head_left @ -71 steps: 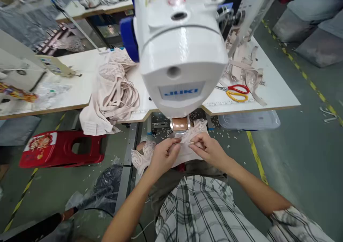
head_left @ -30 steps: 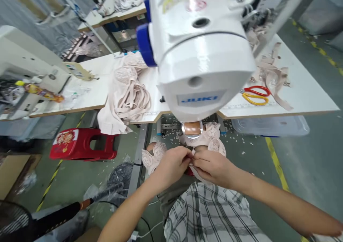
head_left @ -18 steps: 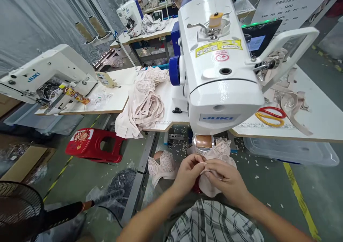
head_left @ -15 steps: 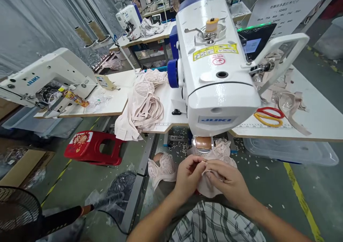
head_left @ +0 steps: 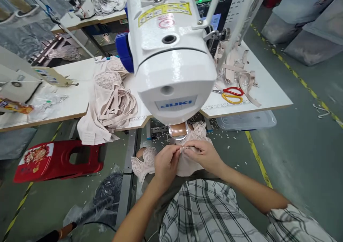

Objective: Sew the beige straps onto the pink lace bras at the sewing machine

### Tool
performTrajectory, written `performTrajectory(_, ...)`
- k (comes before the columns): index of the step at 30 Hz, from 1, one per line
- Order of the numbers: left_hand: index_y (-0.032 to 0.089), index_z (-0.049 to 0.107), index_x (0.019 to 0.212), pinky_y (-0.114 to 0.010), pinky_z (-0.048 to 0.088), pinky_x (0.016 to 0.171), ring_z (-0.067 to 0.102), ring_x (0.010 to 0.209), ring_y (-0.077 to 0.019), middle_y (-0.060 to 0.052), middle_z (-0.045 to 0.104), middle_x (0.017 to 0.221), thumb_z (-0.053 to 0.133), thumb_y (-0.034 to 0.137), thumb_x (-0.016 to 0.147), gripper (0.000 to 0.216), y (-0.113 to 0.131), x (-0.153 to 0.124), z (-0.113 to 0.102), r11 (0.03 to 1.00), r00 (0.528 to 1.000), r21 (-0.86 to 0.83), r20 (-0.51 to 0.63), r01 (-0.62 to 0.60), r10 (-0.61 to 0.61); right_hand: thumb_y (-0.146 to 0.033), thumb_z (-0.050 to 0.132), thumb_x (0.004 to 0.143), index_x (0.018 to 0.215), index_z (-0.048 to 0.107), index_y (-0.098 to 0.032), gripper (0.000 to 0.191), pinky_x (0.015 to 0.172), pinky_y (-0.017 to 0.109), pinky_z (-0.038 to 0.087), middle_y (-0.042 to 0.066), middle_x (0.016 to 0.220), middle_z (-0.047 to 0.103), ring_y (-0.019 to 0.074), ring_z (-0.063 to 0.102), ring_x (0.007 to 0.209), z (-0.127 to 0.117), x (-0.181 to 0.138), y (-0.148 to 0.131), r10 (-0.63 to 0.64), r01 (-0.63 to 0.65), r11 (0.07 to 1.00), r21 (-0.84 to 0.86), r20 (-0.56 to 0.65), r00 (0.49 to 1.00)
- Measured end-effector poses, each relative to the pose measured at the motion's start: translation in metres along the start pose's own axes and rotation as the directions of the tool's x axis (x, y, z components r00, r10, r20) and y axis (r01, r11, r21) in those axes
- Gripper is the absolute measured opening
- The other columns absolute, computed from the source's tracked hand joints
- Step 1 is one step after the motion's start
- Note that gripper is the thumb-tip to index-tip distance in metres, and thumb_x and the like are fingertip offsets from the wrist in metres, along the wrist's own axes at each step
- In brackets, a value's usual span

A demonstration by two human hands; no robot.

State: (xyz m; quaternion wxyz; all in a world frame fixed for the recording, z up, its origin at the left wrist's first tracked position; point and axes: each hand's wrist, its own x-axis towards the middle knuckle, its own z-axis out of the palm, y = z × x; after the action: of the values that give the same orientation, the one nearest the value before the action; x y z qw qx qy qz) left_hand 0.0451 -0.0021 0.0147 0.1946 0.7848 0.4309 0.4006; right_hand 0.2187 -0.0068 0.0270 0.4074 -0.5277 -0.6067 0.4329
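Observation:
A beige lace bra (head_left: 187, 166) hangs over my lap, below the head of a white sewing machine (head_left: 174, 81). One lace cup (head_left: 144, 161) spreads out to the left of my hands. My left hand (head_left: 166, 160) pinches the fabric edge between thumb and fingers. Close beside it, my right hand (head_left: 201, 154) grips the same edge, its thumb and fingertips pressed together. The bit of edge between the two hands is mostly covered by fingers. Just above them sits the machine's copper-coloured lower arm end (head_left: 178, 130), near the upper lace.
Beige bras (head_left: 107, 106) lie piled on the left table part. Red-and-yellow-handled scissors (head_left: 232, 94) and loose straps (head_left: 235, 70) rest on the right part. A red stool (head_left: 59, 161) stands at lower left. A clear plastic box (head_left: 246, 120) is under the right table edge.
My view has turned to the right and down, so the machine and tables appear further left. Both hands keep hold of the bra edge, with fingers slightly shifted.

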Motion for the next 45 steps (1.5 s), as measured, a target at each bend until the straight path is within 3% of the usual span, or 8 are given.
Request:
performTrajectory(4,0.019,0.066,0.094,-0.021,0.052,0.061,0.069,0.069,-0.0124,-0.002,0.074,0.078,0.052,0.02,0.098,0.015,0.007,0.003,-0.01,1.0,1.0,0.013,0.025,-0.017,0.017,-0.027,0.055,0.085,0.077,0.069,-0.02,0.017,0.062,0.023,0.042,0.0,0.07,0.069,0.0137,0.061,0.067,-0.018,0.011,-0.009,0.007,-0.004,0.994,-0.105,0.022,1.0)
performTrajectory(10,0.018,0.068,0.092,-0.019,0.046,0.05,0.067,0.056,-0.0105,0.0,0.074,0.07,0.054,0.022,0.098,0.016,0.014,0.015,-0.022,0.99,0.986,0.026,0.095,-0.14,0.137,-0.026,0.055,0.085,0.078,0.069,-0.018,0.018,0.062,0.023,0.037,0.0,0.073,0.067,0.0129,0.056,0.068,-0.036,0.021,-0.023,0.038,-0.019,0.998,-0.06,0.325,0.945)
performTrajectory(17,0.019,0.07,0.086,-0.019,0.046,0.05,0.063,0.05,-0.0099,0.001,0.071,0.062,0.054,0.024,0.098,0.021,0.015,0.019,-0.022,0.993,0.984,0.027,0.144,-0.114,0.109,-0.025,0.057,0.082,0.076,0.069,-0.018,0.015,0.067,0.024,0.04,-0.001,0.073,0.069,0.0134,0.059,0.07,-0.043,0.022,-0.024,0.092,-0.087,0.996,-0.032,0.459,0.884)
performTrajectory(24,0.021,0.071,0.105,-0.021,0.047,0.051,0.065,0.054,-0.0121,0.0,0.075,0.072,0.053,0.029,0.098,0.021,0.01,0.023,-0.025,1.0,0.95,0.003,0.31,0.031,-0.03,-0.023,0.059,0.084,0.082,0.071,-0.018,0.013,0.065,0.024,0.041,0.0,0.077,0.073,0.0139,0.062,0.072,-0.044,0.021,-0.021,0.08,-0.064,0.997,-0.049,0.475,0.876)
performTrajectory(27,0.019,0.07,0.091,-0.021,0.043,0.051,0.063,0.053,-0.0122,0.0,0.073,0.068,0.045,0.03,0.101,0.029,0.007,0.027,-0.025,0.998,0.915,0.046,0.403,-0.042,0.02,-0.024,0.062,0.085,0.083,0.072,-0.02,0.012,0.063,0.024,0.041,-0.002,0.076,0.073,0.0137,0.062,0.07,-0.043,0.018,-0.019,0.09,-0.075,0.996,-0.052,0.451,0.888)
performTrajectory(32,0.02,0.056,0.072,-0.025,0.033,0.048,0.055,0.047,-0.0135,0.001,0.059,0.056,0.031,0.031,0.105,0.043,0.011,0.028,-0.019,0.95,0.933,0.235,0.339,-0.205,0.118,-0.027,0.061,0.089,0.088,0.075,-0.021,0.015,0.068,0.026,0.043,0.001,0.081,0.071,0.0147,0.063,0.076,-0.039,0.012,-0.016,-0.093,0.133,0.984,-0.116,0.3,0.95)
performTrajectory(38,0.019,0.06,0.092,-0.023,0.035,0.05,0.058,0.051,-0.0128,0.002,0.063,0.063,0.041,0.031,0.103,0.025,0.009,0.031,-0.015,0.952,0.987,0.299,0.159,-0.07,0.023,-0.019,0.06,0.083,0.079,0.071,-0.018,0.012,0.065,0.025,0.038,0.001,0.074,0.065,0.0134,0.057,0.071,-0.038,0.042,-0.031,-0.137,0.194,0.95,-0.243,0.232,0.963)
performTrajectory(45,0.024,0.061,0.121,-0.026,0.035,0.054,0.056,0.055,-0.0119,0.002,0.065,0.068,0.049,0.011,0.095,0.032,-0.025,0.035,-0.028,0.769,0.902,0.473,0.194,-0.43,0.385,-0.014,0.056,0.08,0.053,0.048,-0.018,0.029,0.056,0.029,0.023,-0.002,0.056,0.049,0.0109,0.039,0.056,-0.039,0.075,-0.05,-0.048,0.204,0.869,-0.451,0.334,0.941)
